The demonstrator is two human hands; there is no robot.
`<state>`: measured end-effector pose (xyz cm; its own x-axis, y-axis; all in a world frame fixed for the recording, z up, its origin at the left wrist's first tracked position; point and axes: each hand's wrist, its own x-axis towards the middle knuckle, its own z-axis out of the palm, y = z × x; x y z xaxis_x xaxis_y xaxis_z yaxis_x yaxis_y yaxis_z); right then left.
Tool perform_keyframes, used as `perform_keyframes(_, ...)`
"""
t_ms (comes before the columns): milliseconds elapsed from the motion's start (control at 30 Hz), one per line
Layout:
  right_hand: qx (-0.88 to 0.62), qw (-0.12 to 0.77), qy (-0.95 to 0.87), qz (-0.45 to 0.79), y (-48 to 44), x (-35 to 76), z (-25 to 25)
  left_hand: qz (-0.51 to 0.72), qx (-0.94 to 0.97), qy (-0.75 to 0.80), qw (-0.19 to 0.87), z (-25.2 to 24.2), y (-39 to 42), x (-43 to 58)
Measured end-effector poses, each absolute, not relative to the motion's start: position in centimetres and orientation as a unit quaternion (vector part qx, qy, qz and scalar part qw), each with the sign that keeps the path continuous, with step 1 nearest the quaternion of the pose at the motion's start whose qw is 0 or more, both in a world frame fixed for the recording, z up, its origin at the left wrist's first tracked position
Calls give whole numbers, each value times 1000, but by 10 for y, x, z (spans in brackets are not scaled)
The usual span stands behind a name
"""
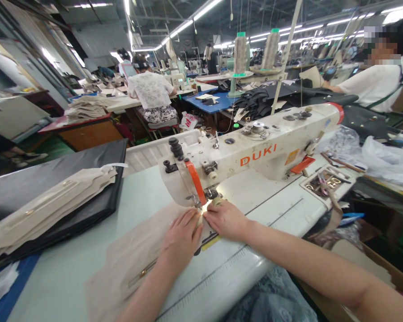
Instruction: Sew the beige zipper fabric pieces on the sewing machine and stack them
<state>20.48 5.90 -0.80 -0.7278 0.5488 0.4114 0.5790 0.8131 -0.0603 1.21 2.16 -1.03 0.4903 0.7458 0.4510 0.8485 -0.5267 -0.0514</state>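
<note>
A white sewing machine [258, 154] with an orange guard stands over a beige fabric piece [130, 250] on the pale tabletop. My left hand [183, 237] lies on the fabric just in front of the needle area, its fingers stretched toward the presser foot [200, 206]. Close by on the right, my right hand [226, 219] has its fingers curled and pinched at the fabric's edge, beside the lit needle. A zip with a metal pull [144, 270] shows in the fabric near my left forearm. The fingertips partly hide the stitching spot.
Stacked beige pieces [50, 201] lie on black material [116, 197] at left. A tray of small metal parts [327, 185] is set into the table at right, near clear plastic bags [389, 156]. Thread cones [240, 53] stand behind. Co-workers sit farther back [151, 89] and at right [372, 87].
</note>
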Motion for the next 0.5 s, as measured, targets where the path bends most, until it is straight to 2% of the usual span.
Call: perform_keyframes(500,-309,246,-918,-36,60,211,-14,-172,-842,-493,136,-10,26,6)
